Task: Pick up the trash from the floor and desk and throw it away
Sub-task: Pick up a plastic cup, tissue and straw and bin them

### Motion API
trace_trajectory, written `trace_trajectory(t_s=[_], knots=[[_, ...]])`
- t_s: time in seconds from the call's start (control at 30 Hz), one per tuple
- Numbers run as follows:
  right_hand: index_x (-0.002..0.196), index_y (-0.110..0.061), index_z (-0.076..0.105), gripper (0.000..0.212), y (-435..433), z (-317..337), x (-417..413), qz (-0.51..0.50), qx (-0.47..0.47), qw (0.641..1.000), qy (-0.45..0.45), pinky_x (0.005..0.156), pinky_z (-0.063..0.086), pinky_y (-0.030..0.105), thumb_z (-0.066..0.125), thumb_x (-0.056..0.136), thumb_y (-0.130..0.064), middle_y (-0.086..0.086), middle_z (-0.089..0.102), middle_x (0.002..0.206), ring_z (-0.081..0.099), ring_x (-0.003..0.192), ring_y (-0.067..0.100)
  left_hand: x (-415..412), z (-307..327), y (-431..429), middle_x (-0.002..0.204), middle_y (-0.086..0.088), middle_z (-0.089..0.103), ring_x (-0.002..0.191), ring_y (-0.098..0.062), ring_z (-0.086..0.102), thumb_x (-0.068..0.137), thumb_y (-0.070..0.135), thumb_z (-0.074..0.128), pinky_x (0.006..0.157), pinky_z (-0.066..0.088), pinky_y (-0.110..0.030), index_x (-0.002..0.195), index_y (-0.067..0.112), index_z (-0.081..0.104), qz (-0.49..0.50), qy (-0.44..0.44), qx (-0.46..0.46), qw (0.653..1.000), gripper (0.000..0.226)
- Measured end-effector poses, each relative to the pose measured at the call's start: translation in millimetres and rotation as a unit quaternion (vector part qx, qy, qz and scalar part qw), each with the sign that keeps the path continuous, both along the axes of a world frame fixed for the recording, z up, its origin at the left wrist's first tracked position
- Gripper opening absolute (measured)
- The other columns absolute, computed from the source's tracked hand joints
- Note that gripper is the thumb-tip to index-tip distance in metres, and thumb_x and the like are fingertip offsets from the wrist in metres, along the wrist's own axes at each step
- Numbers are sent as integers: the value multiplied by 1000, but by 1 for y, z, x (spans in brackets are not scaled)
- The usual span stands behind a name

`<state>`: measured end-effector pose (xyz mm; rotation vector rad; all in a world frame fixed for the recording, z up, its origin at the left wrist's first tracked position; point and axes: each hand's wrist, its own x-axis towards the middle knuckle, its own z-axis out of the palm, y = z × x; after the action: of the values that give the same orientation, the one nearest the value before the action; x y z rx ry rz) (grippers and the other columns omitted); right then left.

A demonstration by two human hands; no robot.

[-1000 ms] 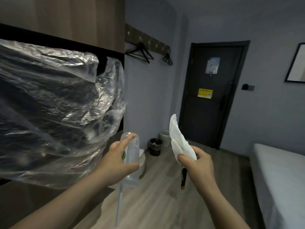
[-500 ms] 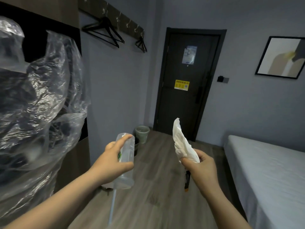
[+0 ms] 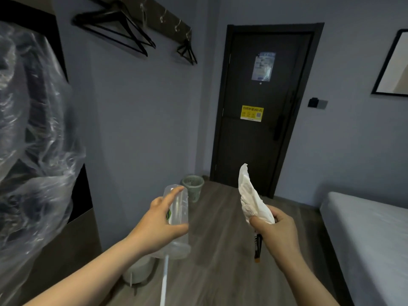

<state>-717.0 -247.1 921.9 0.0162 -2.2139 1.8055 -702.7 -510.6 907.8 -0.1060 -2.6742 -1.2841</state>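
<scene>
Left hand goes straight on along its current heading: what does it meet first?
Likely the pale green perforated plastic waste basket on the floor, in line beyond the left hand and its clear plastic cup. Nothing shows between them; depth is unclear.

Both bare forearms reach forward from the bottom edge. The left hand curls round a clear plastic cup, forefinger stretched along its side. The right hand fists a crumpled white tissue and a thin dark packet.
</scene>
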Motion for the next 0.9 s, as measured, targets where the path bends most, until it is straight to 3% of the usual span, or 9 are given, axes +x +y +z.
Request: trace_trajectory(t_s=[0.1, 0.23, 0.4, 0.53, 0.6, 0.7, 0.8, 0.9], knots=[[61, -39, 69, 39, 5, 8, -61, 20, 2, 1000, 9, 56, 48, 30, 71, 72, -2, 5, 67, 75, 60, 64, 16, -56, 3, 5, 139, 11, 28, 92, 11, 45, 56, 54, 60, 65, 38, -10, 125, 77, 10, 19, -2, -11, 1000, 89], [59, -40, 68, 43, 6, 10, -136, 36, 10, 999, 14, 58, 46, 33, 70, 73, 0, 9, 65, 79, 59, 66, 29, -123, 0, 6, 130, 13, 33, 93, 8, 46, 53, 58, 61, 69, 36, -8, 125, 77, 11, 43, -3, -1, 999, 89], [60, -38, 68, 39, -11, -3, -218, 57, 26, 998, -2, 57, 46, 33, 70, 72, -1, 13, 66, 78, 57, 63, 18, -203, -12, -4, 128, 13, 28, 106, -6, 41, 55, 66, 76, 87, 36, -22, 128, 73, 13, 55, -1, -5, 998, 97], [63, -48, 69, 45, -38, -14, -296, 61, 25, 998, -9, 50, 49, 22, 72, 73, -4, 0, 68, 75, 60, 59, 8, -283, -24, -30, 132, 13, 25, 110, -7, 39, 59, 56, 80, 89, 35, -22, 129, 72, 13, 48, -5, -3, 999, 98], [63, -45, 70, 42, -53, -17, -337, 59, 23, 998, -11, 48, 48, 19, 72, 73, -4, -1, 68, 75, 60, 58, 6, -326, -29, -49, 136, 11, 27, 111, -6, 37, 63, 48, 80, 90, 34, -21, 130, 71, 15, 49, 9, -1, 999, 97], [60, -37, 70, 38, -78, -19, -396, 46, 21, 998, -25, 49, 48, 20, 72, 72, -1, -1, 70, 73, 61, 59, 8, -391, -33, -82, 141, 7, 27, 113, -5, 35, 67, 41, 78, 91, 33, -21, 133, 67, 17, 41, 11, 5, 999, 94], [61, -44, 70, 43, -106, -19, -449, 48, 27, 998, -30, 54, 48, 26, 72, 72, -2, -1, 69, 69, 60, 60, 11, -452, -41, -113, 140, 8, 27, 110, -5, 37, 69, 44, 75, 85, 35, -20, 133, 68, 13, 36, 2, -11, 999, 93], [60, -44, 69, 44, -126, -21, -503, 51, 45, 997, -30, 55, 46, 30, 71, 73, -2, 6, 67, 72, 58, 60, 14, -504, -52, -133, 142, 5, 27, 114, -7, 36, 70, 44, 74, 91, 34, -23, 135, 65, 13, 37, -15, -5, 999, 92]])
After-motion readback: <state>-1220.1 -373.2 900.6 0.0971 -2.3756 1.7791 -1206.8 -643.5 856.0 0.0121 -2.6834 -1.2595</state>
